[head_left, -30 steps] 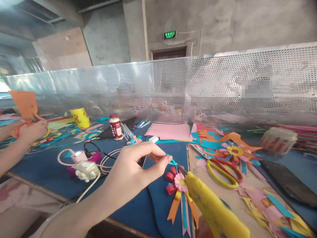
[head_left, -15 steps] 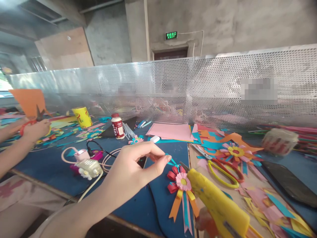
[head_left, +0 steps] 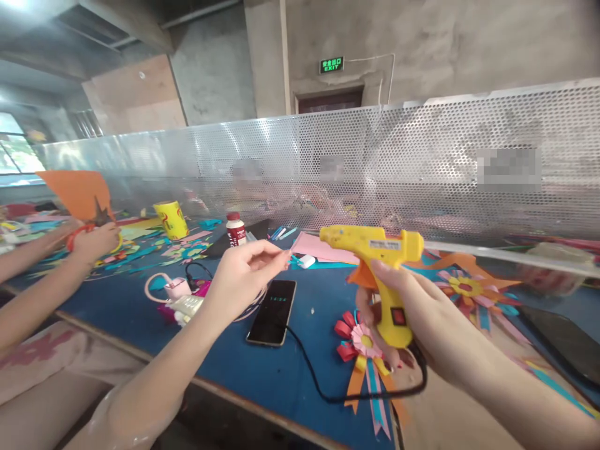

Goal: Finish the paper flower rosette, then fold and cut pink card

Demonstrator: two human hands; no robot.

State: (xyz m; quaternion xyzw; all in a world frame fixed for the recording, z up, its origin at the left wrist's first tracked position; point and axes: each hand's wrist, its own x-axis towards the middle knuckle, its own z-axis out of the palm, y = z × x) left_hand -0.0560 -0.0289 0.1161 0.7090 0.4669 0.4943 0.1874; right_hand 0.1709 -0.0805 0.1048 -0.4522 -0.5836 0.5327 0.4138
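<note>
Over the right side of the paper rosette [head_left: 364, 340], as seen, the right grip [head_left: 415, 297] wraps the handle of a yellow hot-glue gun [head_left: 375, 245]; its barrel sits above the fingers, nozzle pointing left. The stiff plastic should feel fairly light, best held by the handle, as the nozzle is probably hot. Up and left of the rosette, the left grip [head_left: 248, 265] pinches what looks like a thin blue strip [head_left: 295, 259] at its fingertips, likely limp and easily creased.
</note>
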